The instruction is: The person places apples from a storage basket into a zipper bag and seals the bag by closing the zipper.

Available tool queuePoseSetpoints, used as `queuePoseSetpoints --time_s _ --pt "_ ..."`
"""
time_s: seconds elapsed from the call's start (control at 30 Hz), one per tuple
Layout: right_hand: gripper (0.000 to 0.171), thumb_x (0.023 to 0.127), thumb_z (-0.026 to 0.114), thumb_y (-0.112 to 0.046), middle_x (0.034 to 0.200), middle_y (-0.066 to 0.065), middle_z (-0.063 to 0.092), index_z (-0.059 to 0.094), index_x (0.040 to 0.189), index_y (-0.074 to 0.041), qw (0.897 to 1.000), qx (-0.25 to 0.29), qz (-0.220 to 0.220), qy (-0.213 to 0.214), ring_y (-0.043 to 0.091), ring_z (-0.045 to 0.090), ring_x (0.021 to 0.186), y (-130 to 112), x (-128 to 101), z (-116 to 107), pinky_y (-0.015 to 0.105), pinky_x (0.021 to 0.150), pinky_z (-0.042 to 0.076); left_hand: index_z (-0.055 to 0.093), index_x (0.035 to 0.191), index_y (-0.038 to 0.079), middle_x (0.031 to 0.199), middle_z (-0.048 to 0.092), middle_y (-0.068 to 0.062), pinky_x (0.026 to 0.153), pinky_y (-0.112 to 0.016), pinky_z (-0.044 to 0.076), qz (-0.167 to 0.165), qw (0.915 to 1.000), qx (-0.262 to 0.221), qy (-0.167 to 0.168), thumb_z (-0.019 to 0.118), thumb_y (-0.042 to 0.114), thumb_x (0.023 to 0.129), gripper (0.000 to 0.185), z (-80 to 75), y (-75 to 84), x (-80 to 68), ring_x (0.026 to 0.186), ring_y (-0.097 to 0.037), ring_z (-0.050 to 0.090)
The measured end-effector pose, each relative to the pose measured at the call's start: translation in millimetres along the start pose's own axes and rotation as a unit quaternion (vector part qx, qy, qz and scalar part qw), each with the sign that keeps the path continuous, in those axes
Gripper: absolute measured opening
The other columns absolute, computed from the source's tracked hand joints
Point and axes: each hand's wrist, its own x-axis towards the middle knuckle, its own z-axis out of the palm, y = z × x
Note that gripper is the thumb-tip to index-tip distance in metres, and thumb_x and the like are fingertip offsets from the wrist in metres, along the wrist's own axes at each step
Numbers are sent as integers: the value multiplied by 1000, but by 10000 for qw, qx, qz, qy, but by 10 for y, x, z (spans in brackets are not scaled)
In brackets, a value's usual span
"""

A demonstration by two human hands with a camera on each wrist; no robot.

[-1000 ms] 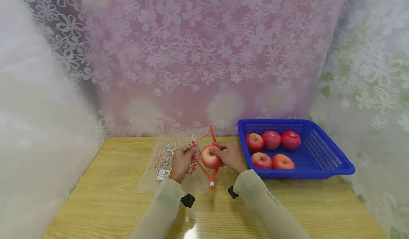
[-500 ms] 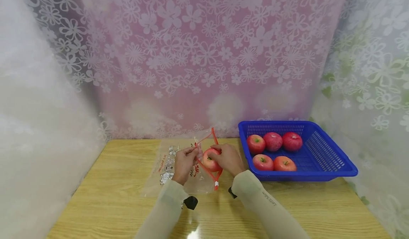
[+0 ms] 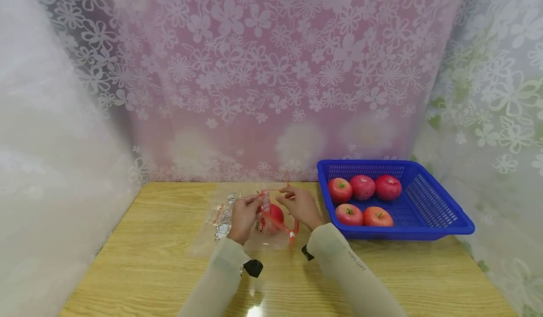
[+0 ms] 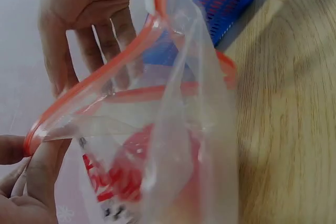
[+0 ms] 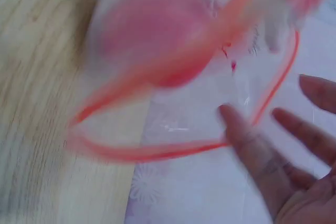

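Left hand (image 3: 245, 212) pinched the zip bag's (image 4: 173, 145) red rim; right hand (image 3: 300, 205) hung spread, empty. Apple (image 3: 275, 213) sat inside. Best kept the mouth wide and steady.

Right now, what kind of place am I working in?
Probably a small staged work booth, not a kitchen or shop: a light wooden tabletop is closed in by sheer flower-patterned curtains, with just a blue plastic basket of red apples and a clear zip bag.
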Motion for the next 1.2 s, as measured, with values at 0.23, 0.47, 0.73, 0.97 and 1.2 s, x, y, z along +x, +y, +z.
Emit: queuePoseSetpoints --time_s 0.23,0.47,0.73,0.97,1.2 --pt "24 94 64 -19 105 11 68 68 112 -4 9959 860 -207 195 28 66 91 56 9 -133 35 66 59 59 121 -12 103 68 -19 53 -15 50 2 9993 -314 222 57 9 97 32 -64 6 34 58 -1 57" --pt "19 93 65 -15 101 14 69 70 106 -2 9927 1102 -291 385 26 68 87 123 7 -253 39 67 59 63 118 -10 102 69 -18 54 -17 51 -135 9984 -455 318 56 7 97 28 -88 -5 42 63 -3 58" --pt "26 93 66 -16 105 19 67 67 113 0 9932 1031 -116 528 30 68 91 188 -10 -378 39 71 59 61 117 -13 97 71 -13 53 -15 50 -40 9972 -627 396 57 4 96 28 -102 -30 34 62 -2 60" --pt "32 95 63 -18 110 19 65 62 122 -1 9942 944 71 511 31 65 94 245 -17 -482 39 74 58 63 115 -12 90 70 -9 51 -15 49 -63 9971 -658 370 58 5 96 26 -102 -26 40 58 -2 58" --pt "32 95 63 -17 110 22 64 62 122 1 9942 876 21 621 34 65 96 279 -26 -550 40 74 58 65 114 -10 91 70 -9 52 -15 49 -130 9979 -538 340 58 8 96 26 -125 -7 42 60 -3 58"
